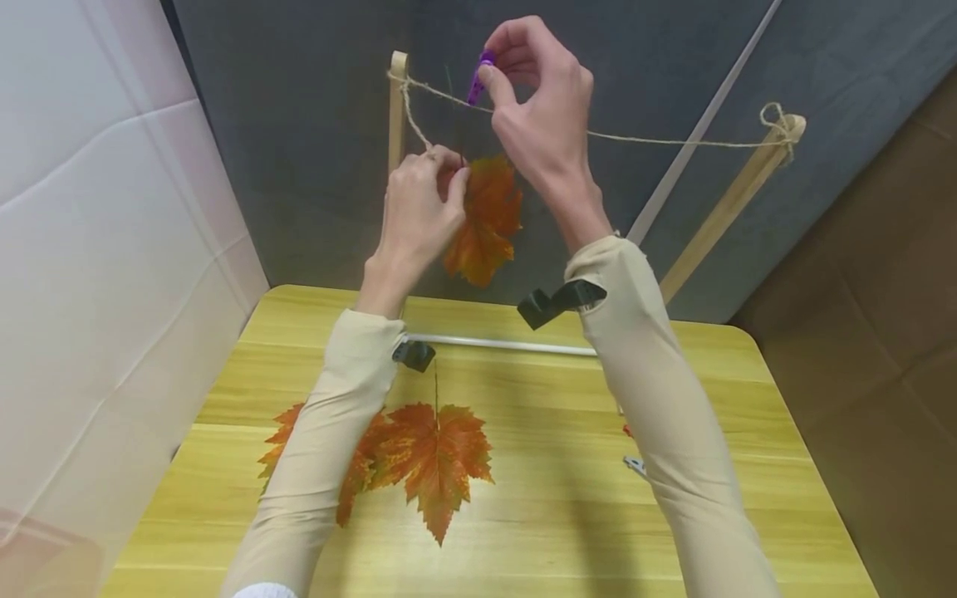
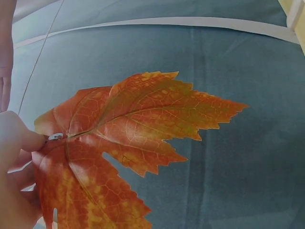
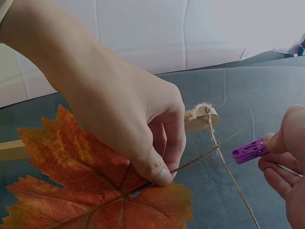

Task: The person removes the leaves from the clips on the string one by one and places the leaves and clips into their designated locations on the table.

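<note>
My left hand pinches an orange maple leaf at the base of its stem, just below the twine. In the right wrist view the thin stem runs up from the fingers and crosses the twine. My right hand holds a purple clothespin between thumb and fingers, its tip right at the twine. The same clothespin appears beside the stem in the right wrist view. In the left wrist view the leaf spreads out from the thumb.
The twine is tied between two wooden posts, left and right. More maple leaves lie on the wooden table, partly under the left sleeve. A white rod lies behind them. A grey clip rests near the right sleeve.
</note>
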`<state>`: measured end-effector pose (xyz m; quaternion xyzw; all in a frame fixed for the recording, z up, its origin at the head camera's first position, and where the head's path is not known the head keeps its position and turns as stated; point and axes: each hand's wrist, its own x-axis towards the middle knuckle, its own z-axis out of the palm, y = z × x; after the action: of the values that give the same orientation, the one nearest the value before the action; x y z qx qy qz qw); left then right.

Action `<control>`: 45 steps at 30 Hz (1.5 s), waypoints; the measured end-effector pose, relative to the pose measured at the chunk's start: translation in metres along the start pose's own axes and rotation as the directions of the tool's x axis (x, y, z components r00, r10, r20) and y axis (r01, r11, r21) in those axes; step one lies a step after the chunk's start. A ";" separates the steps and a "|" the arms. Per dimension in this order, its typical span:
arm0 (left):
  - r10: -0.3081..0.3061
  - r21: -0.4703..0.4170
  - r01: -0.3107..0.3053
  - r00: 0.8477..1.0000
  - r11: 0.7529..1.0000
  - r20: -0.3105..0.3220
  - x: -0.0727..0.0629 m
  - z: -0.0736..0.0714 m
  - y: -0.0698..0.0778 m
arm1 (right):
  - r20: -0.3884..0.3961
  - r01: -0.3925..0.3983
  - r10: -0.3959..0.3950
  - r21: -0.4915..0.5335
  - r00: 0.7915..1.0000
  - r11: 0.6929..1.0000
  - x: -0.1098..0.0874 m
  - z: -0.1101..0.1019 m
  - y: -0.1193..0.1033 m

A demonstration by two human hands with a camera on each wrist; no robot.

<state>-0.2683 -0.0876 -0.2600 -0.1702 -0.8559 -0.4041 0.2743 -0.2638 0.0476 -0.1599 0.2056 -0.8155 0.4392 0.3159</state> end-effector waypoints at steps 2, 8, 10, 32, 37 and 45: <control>0.005 -0.006 -0.005 1.000 1.000 0.000 -0.001 0.000 -0.001 | -0.009 0.004 -0.004 0.016 1.000 1.000 0.000 -0.001 0.001; 0.015 -0.017 -0.015 1.000 1.000 -0.009 -0.005 0.000 -0.004 | -0.022 0.068 -0.067 0.055 0.997 0.996 -0.004 -0.001 0.002; 0.023 -0.019 -0.023 1.000 1.000 -0.012 -0.006 0.000 -0.005 | -0.025 0.093 -0.091 0.061 0.996 0.994 -0.005 -0.001 0.003; 0.024 -0.032 -0.024 1.000 0.999 0.015 -0.018 -0.003 -0.009 | -0.014 0.135 -0.134 0.049 0.991 0.990 -0.016 -0.006 -0.002; 0.015 -0.037 -0.014 1.000 0.999 0.024 -0.021 -0.003 -0.012 | 0.001 0.051 -0.051 0.043 0.999 0.998 -0.019 -0.006 -0.004; 0.026 -0.059 -0.024 0.999 0.998 0.044 -0.026 0.000 -0.014 | 0.000 -0.022 0.022 0.053 1.000 0.998 -0.027 -0.008 -0.004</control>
<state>-0.2548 -0.0982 -0.2842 -0.1980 -0.8474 -0.4217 0.2548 -0.2395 0.0540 -0.1727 0.2048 -0.8058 0.4640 0.3057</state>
